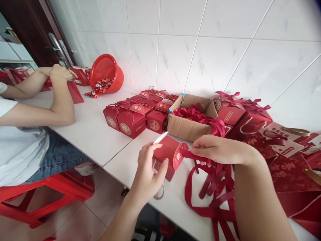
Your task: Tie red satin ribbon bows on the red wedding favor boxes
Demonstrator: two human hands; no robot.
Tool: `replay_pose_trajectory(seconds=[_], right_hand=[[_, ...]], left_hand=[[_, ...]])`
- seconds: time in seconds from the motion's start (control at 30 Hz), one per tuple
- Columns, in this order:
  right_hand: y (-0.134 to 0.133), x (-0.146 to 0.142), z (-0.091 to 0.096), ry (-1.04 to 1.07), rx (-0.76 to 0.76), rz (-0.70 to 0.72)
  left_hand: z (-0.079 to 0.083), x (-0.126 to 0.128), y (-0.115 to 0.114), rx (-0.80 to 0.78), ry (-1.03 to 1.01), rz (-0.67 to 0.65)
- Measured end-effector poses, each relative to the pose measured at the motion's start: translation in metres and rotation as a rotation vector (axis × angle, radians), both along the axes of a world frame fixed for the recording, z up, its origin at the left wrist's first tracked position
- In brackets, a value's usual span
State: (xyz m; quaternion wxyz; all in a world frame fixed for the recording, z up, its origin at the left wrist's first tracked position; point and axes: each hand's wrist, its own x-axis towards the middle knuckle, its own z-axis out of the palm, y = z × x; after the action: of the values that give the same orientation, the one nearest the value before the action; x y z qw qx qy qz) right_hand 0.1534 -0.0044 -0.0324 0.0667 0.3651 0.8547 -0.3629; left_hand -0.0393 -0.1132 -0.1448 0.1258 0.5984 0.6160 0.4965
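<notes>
My left hand point(150, 170) grips a small red gift box point(164, 150) near the table's front edge, thumb on its near side and fingers on the far side. A white strip juts from the box's upper left, and a loop of twisted cord hangs below it. Between the thumb and fingers of my right hand point(213, 149) is a red ribbon point(187, 154), its end lying at the box's rounded flap. Under my right wrist, loose red ribbons point(215, 197) lie tangled and trail over the table's edge.
Several red gift boxes point(132, 117) stand in rows against the wall. Right of them is a cardboard box point(187, 129) of red ribbon. Red gift bags point(291, 170) crowd the right side. A red bucket point(119, 78) lies tipped with wrapped sweets. Another person's arm point(60, 100) is at left.
</notes>
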Motion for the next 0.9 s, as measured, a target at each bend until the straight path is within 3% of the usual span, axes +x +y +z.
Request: replay_pose_trajectory(seconds=[0.3, 0.57, 0.9], right_hand=[[-0.001, -0.002, 0.002, 0.019, -0.085, 0.031], [0.002, 0.003, 0.001, 0.069, -0.061, -0.049], [0.002, -0.009, -0.003, 0.074, -0.093, 0.128]], left_hand=[[0.000, 0.003, -0.003, -0.030, -0.024, 0.009], [0.001, 0.004, -0.006, -0.046, -0.008, -0.006], [0.021, 0.007, -0.020, -0.035, 0.308, -0.067]])
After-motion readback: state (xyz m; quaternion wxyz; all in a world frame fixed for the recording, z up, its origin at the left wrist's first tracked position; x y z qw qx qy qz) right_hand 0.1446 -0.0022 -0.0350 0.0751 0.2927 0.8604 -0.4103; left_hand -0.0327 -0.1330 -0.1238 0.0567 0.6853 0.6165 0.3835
